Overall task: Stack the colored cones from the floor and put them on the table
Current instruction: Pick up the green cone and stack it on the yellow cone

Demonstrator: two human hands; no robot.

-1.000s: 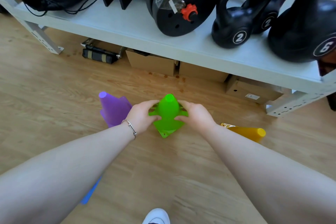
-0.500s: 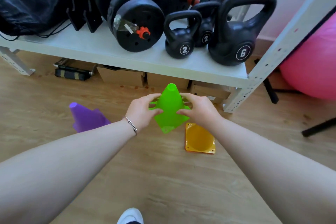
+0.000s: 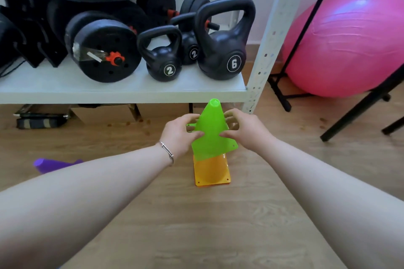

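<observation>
- In front of the white metal shelf, both hands hold a green cone upright in the air, its tip level with the shelf's front edge.
- Compared with half a second ago, the green cone now sits directly over the yellow cone, hiding that cone's upper part; before, the yellow one lay lower and to the right of it.
- The purple cone, on the floor far left of the shelf's corner post, has slid mostly behind the left forearm.
- The left hand, a thin bracelet on its wrist, grips the green cone's left side, fingers curled around it, thumb on the near face.
- The right hand mirrors it on the right side, fingers wrapped behind, thumb pressing in front.
- Both arms reach straight forward, nearly extended.
- The yellow cone stands on the wood floor just in front of the shelf, only its square base and lower body visible.
- Kettlebells marked 2 and 6 sit on the shelf; a pink exercise ball lies right of it, cut off by the frame.
</observation>
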